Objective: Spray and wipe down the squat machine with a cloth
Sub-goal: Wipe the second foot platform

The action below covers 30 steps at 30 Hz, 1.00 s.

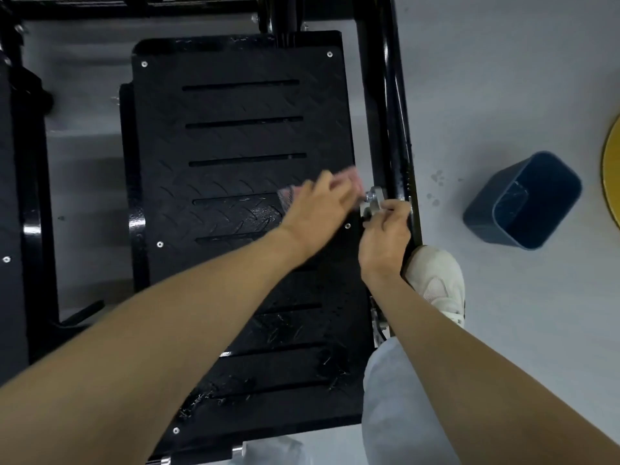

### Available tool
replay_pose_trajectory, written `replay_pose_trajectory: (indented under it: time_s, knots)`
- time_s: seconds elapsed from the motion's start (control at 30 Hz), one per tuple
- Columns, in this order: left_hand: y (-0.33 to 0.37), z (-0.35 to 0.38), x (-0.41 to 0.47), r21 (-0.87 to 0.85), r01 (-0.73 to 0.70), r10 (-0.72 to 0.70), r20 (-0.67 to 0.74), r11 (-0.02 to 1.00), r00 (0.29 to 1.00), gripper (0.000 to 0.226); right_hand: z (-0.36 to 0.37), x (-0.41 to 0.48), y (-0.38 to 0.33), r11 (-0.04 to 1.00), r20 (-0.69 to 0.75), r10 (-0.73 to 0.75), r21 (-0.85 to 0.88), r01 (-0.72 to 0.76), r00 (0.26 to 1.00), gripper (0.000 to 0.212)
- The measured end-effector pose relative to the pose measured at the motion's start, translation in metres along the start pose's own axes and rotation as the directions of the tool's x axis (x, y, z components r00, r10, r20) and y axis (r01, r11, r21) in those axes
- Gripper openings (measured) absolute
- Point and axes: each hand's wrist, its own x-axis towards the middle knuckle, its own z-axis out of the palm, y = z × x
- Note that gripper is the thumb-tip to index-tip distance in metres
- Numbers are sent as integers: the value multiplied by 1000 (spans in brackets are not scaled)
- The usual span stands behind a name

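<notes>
1. Footplate [235,139] of the squat machine: biggest thing in view, black, ribbed w/ slots, lying flat below me. Wet streaks show on the near half & mid-right. The far half looks dry, so I judge the wipe approx. half done.
2. Frame tube [392,95] runs along the plate's right edge, w/ drops on the floor beside it.
3. Bin [486,209], blue, sits on the floor well right of the frame. No spray bottle in view.
4. L hand [318,213] is at the plate's right edge, mid-length, on the cloth. Blur hides the fingers, so I can't tell if they lie flat or bunch it.
5. R hand [382,243] has its fingers curled round the bracket [374,196] at the frame, bracing.
6. Cloth [352,176], pink, is under the L fingers, on the plate just beside the bracket.
7. To do this step well, I'd press the cloth flat, stroke along the slots edge to edge, overlap passes & work toward the dry far end. Then I'd go round the bracket & screws, where liquid may pool.
</notes>
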Motion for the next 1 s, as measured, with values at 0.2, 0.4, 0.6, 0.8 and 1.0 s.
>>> replay_pose_trajectory:
  time_s: [0.2,0.4,0.6,0.8,1.0]
  knots:
    - [-19,6,-22,208,-177,170,49,962,984,69,1,-3,5,993,-14,-68,-96,66,998,24]
    - [12,10,-31,8,180,-180,-3,984,984,70,9,-7,7,990,17,-36,-132,38,999,29]
    - [8,17,-53,173,-147,132,95,974,987,71,6,-8,9,997,5,-46,-59,46,999,27]
    - [-4,14,-60,56,348,-351,65,936,934,85,4,-6,11,999,6,-26,-24,26,1000,32]
    - [6,24,-70,153,-18,7,68,988,998,73,9,-8,11,990,63,-25,-138,33,998,19]
